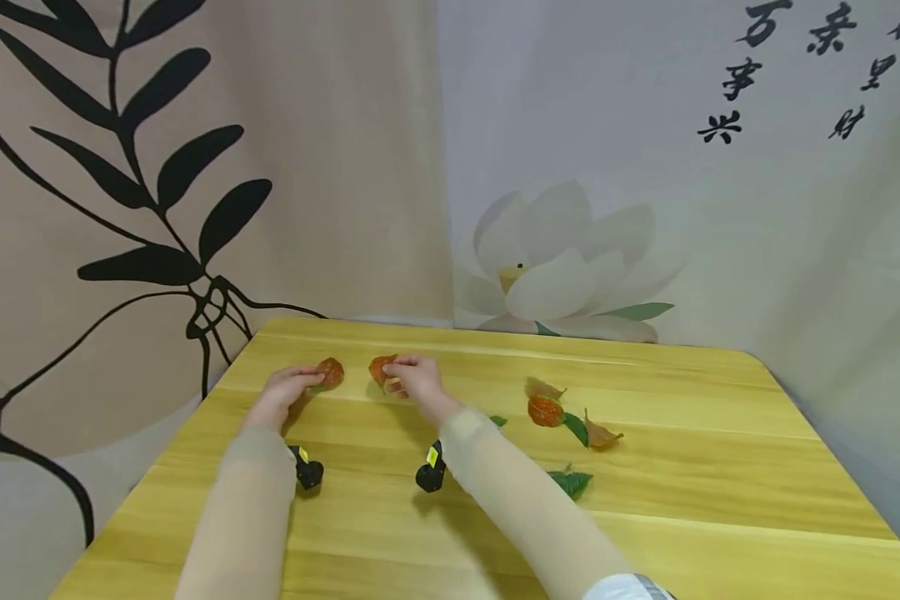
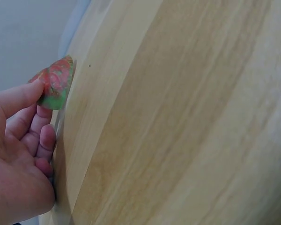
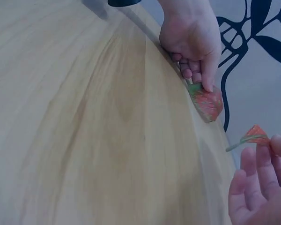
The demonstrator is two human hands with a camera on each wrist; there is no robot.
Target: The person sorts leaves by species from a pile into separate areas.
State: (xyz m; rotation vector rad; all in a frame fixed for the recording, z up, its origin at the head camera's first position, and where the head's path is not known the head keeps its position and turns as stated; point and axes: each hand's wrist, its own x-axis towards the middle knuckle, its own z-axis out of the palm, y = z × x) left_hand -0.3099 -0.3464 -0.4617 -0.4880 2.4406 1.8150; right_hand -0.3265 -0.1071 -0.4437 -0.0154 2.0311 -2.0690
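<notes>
Near the far left of the table, my left hand (image 1: pixel 279 395) pinches a red leaf with a green patch (image 1: pixel 331 373) between thumb and fingers. In the left wrist view that leaf (image 2: pixel 57 83) stands tilted just over the wood. To its right, my right hand (image 1: pixel 418 383) pinches an orange-red leaf (image 1: pixel 380 369) by its edge. The right wrist view shows a pale green stem on this leaf (image 3: pixel 256 136), pointing away from the fingers. A gap separates the two leaves, and both hands face each other.
On the right of the wooden table (image 1: pixel 690 500) lie another red-orange leaf (image 1: pixel 545 411), a green leaf (image 1: pixel 576 428), brown leaves (image 1: pixel 602 434) and a toothed green leaf (image 1: pixel 572 481). Part of one green leaf (image 1: pixel 498 421) shows beside the right forearm. A printed curtain (image 1: pixel 360 167) hangs behind.
</notes>
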